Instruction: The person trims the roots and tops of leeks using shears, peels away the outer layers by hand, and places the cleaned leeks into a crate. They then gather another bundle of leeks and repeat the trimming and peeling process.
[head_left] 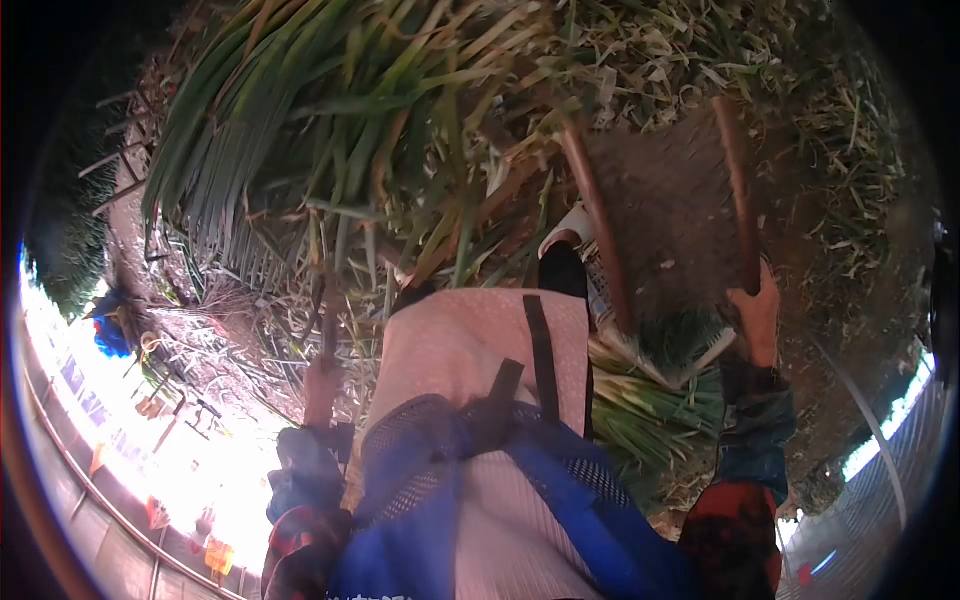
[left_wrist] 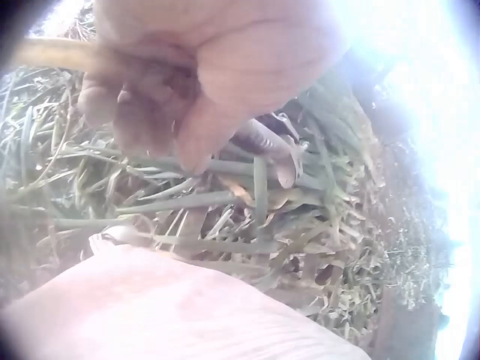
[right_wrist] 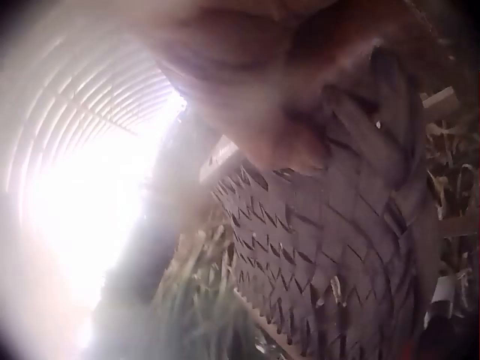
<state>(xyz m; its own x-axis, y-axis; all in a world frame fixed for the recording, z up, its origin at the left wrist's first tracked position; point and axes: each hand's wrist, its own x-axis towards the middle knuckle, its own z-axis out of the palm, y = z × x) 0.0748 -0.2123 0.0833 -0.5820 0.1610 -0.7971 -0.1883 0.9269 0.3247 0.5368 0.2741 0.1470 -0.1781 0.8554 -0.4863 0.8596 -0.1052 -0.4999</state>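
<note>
In the head view my left hand point(head_left: 322, 392) is curled round a thin handle point(head_left: 331, 310); the left wrist view shows the hand point(left_wrist: 232, 60) gripping this wooden handle point(left_wrist: 56, 55), with a shiny metallic piece point(left_wrist: 262, 142) showing beyond the fingers. My right hand point(head_left: 762, 322) grips one brown rail point(head_left: 741, 190) of a frame with a dark woven panel point(head_left: 670, 210). Up close in the right wrist view, that hand point(right_wrist: 255, 90) lies over the edge of the woven strips point(right_wrist: 322, 240). Some of its fingers are hidden or blurred.
Long green leafy stalks point(head_left: 270, 130) lie in a large heap at the upper left. More green leaves point(head_left: 660, 400) are beneath the frame, beside the person's leg. Cut leaves point(head_left: 840, 180) litter the soil at right. A blue object point(head_left: 112, 325) sits far left.
</note>
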